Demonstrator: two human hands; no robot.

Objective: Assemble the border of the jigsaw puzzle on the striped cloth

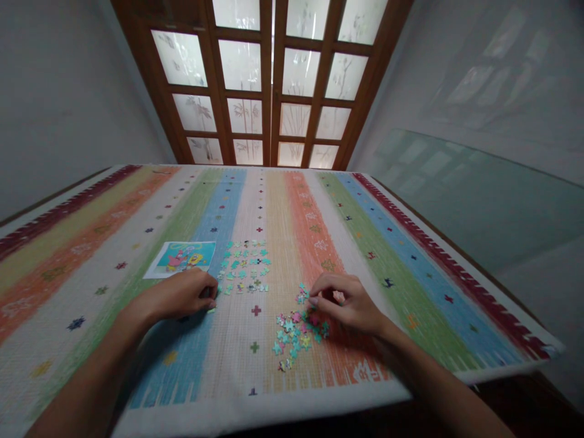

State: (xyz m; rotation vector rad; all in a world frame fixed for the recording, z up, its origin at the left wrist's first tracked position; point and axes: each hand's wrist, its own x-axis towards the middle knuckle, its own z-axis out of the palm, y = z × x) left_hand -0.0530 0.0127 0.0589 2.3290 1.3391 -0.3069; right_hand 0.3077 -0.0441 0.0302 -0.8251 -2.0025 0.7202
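Observation:
My left hand (194,292) is closed with curled fingers, low over the blue stripe of the cloth. A small yellow-green puzzle piece (211,311) shows at its fingertips. On the right, my right hand (347,301) has thumb and forefinger drawn together at the edge of a loose pile of puzzle pieces (292,334); whatever lies between those fingertips is hidden. Between the hands and farther off, several teal puzzle pieces (244,264) lie spaced in rows. A picture card (212,249) with a pink and a yellow cartoon figure lies just beyond my left hand.
A striped tablecloth (274,213) covers the table, whose front edge (274,407) runs close to me. Wooden doors with glass panes (274,85) stand beyond the far edge. A glass sheet (479,194) leans along the right wall.

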